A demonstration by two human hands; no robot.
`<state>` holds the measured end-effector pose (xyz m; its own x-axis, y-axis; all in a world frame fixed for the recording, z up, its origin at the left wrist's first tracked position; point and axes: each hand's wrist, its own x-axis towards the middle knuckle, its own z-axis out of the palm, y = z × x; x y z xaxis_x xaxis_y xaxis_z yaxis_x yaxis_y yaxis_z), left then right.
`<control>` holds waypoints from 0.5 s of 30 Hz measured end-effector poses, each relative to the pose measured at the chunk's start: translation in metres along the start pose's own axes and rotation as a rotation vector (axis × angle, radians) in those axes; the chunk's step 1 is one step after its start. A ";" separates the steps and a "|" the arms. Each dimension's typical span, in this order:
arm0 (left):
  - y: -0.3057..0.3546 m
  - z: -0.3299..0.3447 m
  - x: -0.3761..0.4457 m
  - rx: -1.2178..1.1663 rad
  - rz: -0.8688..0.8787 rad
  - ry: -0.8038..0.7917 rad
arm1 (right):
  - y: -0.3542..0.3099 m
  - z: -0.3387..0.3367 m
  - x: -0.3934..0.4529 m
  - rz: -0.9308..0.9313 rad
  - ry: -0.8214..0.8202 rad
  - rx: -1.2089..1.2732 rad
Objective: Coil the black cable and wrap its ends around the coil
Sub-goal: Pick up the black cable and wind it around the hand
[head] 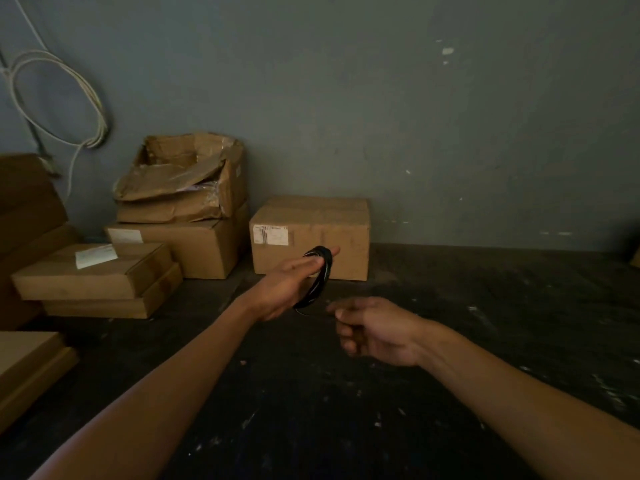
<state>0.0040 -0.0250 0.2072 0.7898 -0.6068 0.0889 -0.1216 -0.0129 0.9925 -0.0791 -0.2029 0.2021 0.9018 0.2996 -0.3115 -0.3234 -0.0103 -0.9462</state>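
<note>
The black cable [320,277] is wound into a small coil that hangs around the outstretched fingers of my left hand [284,289], held up above the dark floor. A thin loose end trails from the bottom of the coil toward my right hand [374,330]. My right hand is just to the right and lower, its thumb and fingers pinched together on that thin end. The strand itself is faint and hard to follow.
A closed cardboard box [310,237] stands against the wall behind the coil. More boxes [180,216] are stacked at the left, flat cartons [93,275] in front of them. A white cable loop [59,98] hangs on the wall. Dark floor [485,323] spreads to the right.
</note>
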 end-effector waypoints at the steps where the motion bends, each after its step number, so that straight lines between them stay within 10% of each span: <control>1: 0.000 0.002 -0.001 0.028 0.008 -0.011 | -0.001 -0.002 0.001 -0.017 0.036 0.039; 15: -0.022 0.046 -0.007 0.323 0.000 0.021 | 0.012 -0.001 0.010 -0.078 0.233 0.157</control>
<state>-0.0266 -0.0570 0.1807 0.8015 -0.5906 0.0940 -0.3037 -0.2666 0.9147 -0.0736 -0.2006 0.1871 0.9613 0.0663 -0.2674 -0.2747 0.1575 -0.9485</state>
